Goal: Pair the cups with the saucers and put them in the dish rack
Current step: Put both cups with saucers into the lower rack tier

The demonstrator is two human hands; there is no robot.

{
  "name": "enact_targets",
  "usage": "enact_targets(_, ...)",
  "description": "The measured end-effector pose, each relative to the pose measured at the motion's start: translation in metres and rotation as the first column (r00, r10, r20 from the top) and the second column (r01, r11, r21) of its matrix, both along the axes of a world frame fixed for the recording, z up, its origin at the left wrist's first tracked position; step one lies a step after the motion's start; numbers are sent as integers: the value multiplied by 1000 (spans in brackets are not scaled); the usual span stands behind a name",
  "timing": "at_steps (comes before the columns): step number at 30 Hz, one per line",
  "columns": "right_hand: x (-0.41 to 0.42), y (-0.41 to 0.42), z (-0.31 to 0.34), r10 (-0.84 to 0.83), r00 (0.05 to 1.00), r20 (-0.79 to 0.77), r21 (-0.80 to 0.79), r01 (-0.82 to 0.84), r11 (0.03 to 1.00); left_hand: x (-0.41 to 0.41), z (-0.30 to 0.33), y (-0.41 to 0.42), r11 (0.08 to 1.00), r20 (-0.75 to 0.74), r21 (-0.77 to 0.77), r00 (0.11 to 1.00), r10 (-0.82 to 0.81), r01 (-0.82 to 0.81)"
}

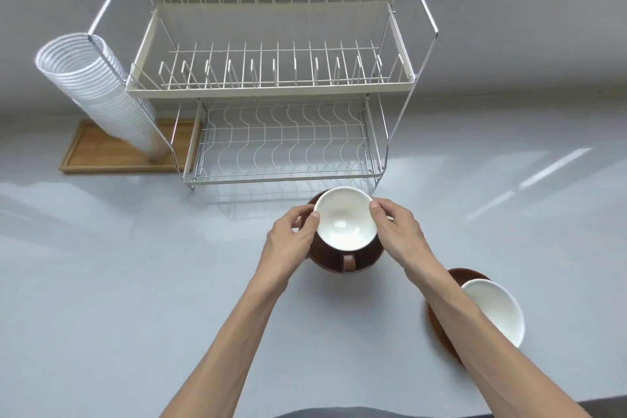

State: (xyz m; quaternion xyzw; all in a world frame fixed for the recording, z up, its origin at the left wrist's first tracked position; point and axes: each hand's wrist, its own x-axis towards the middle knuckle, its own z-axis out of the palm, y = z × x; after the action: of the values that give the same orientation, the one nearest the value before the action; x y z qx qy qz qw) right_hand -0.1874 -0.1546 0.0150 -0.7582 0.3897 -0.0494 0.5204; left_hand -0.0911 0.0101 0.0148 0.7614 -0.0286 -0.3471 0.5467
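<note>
A brown cup with a white inside [344, 219] sits on a brown saucer [368, 260], its handle pointing toward me. My left hand [291, 236] grips the cup-and-saucer pair on its left side, thumb on the cup rim. My right hand [395, 226] grips it on the right side. The pair is just in front of the two-tier wire dish rack [271, 88], whose shelves hold nothing. A second cup [492, 310] rests on another brown saucer [458, 276] at the lower right, partly hidden by my right forearm.
A tall leaning stack of clear plastic cups [98, 88] stands on a wooden tray [101, 154] left of the rack. The grey countertop [135, 282] spreads around the rack, with a wall behind it.
</note>
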Motion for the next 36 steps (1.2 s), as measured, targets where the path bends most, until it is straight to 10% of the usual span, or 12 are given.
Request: enact_targets(36, 196, -86, -3, -31, 998, -63, -134, 22, 991, 185, 3, -104, 996, -19, 8, 996, 87, -87)
